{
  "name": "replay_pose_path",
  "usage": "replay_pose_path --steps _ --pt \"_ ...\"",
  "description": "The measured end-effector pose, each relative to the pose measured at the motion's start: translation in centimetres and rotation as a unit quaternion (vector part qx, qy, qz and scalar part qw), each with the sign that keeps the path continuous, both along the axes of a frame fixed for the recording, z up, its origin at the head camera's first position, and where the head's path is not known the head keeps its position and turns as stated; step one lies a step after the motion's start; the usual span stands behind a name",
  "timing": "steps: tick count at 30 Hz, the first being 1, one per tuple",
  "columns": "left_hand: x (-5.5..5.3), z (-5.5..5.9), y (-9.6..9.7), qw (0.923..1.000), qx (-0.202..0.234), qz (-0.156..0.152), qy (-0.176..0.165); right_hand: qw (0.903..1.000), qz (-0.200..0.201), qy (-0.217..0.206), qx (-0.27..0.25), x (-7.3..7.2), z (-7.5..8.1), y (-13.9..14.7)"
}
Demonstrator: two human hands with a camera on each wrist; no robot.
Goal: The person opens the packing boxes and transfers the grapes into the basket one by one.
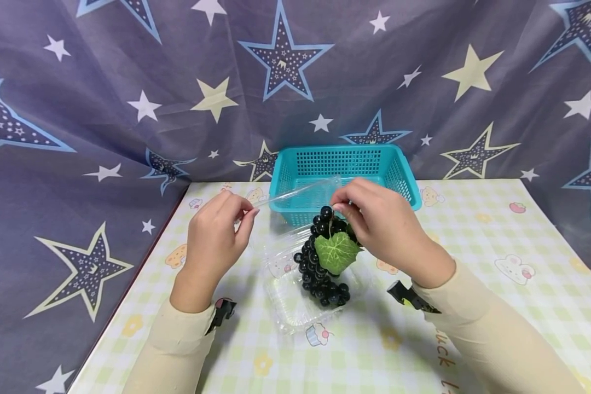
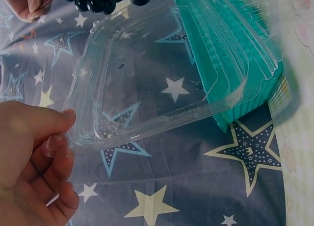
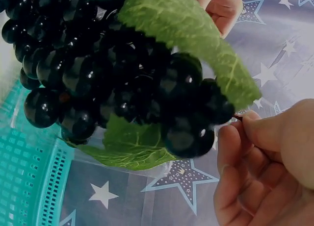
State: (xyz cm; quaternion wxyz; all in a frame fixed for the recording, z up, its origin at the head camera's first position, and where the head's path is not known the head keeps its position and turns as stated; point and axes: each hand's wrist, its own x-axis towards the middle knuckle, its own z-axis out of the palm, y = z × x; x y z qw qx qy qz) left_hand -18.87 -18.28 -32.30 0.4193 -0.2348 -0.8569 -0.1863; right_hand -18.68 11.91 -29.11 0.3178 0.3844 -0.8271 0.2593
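Head view, left grip: the left hand point(image 1: 216, 235) pinches the edge of the clear lid point(image 1: 300, 191) between thumb and fingers, holding it slanted up in front of the teal basket point(image 1: 405, 178).
Head view, right grip: the right hand point(image 1: 386, 224) pinches the stem at the top of the black grapes point(image 1: 319, 268).
Head view, grapes: they hang above the clear tray point(image 1: 287, 309) on the tabletop point(image 1: 473, 230), a green leaf point(image 1: 336, 253) against them; whether the lowest ones touch the tray, I cannot tell.
Head view, risk: a bunch lowered off-centre could probably catch the tray's rim, leaving grapes outside or tipping the light plastic.
Left wrist view, lid: thumb and fingertips meet at one corner only, so the thin sheet could flex, slip free and drop against the bunch.
Right wrist view, stem: thumb and forefinger close on its short tip; with so little to hold, the bunch's weight could pull it loose.
Right wrist view, leaves: two jut out beside the grapes and might snag under a closing lid.
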Motion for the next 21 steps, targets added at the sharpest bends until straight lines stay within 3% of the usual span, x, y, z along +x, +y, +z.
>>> replay_pose_path --steps 21 --pt "0.0 0.0 0.0 1.0 0.001 0.001 0.007 0.9996 -0.021 0.017 0.004 0.1 1.5 0.4"
